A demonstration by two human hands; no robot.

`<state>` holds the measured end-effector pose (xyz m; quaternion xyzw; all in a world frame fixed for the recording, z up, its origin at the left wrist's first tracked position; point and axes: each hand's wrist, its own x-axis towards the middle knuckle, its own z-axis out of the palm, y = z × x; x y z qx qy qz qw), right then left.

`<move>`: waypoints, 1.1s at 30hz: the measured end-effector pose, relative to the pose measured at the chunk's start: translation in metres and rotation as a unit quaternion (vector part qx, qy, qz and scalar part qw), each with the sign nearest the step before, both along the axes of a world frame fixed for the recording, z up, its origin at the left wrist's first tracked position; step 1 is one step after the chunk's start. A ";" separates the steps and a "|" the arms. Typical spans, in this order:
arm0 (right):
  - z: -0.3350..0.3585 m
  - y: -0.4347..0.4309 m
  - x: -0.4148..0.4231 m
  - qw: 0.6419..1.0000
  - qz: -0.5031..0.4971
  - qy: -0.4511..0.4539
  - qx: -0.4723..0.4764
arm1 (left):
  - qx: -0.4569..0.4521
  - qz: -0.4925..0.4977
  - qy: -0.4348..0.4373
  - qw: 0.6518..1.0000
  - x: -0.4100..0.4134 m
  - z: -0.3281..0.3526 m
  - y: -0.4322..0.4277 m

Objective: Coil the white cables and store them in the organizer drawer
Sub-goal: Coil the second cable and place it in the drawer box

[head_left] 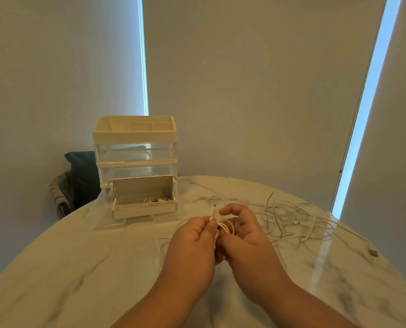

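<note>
Both hands meet above the middle of the marble table. My right hand holds a small coil of white cable wound around its fingers. My left hand pinches the same cable's loose end beside the coil. The rest of this cable trails off to the left across the table. A clear organizer with a cream top tray stands at the back left. Its bottom drawer is pulled out, and a coiled white cable lies inside it.
A tangle of loose white cables sprawls on the table right of my hands, one ending in a plug near the right edge. A dark chair with a cushion stands behind the organizer. Closed blinds cover the windows.
</note>
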<state>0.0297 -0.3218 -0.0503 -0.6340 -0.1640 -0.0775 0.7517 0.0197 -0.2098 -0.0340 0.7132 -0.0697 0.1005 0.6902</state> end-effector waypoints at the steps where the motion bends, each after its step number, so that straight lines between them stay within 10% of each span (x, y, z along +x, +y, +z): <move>1: -0.001 0.000 0.000 1.000 -0.005 -0.004 -0.024 | 0.004 0.005 0.002 1.000 0.000 0.000 0.001; 25: 0.005 0.004 0.002 0.980 -0.091 0.062 -0.168 | 0.032 0.031 0.016 0.999 0.002 -0.006 0.000; 33: 0.003 0.007 0.003 0.983 -0.080 0.089 -0.141 | 0.193 0.085 -0.065 0.975 0.009 -0.014 0.004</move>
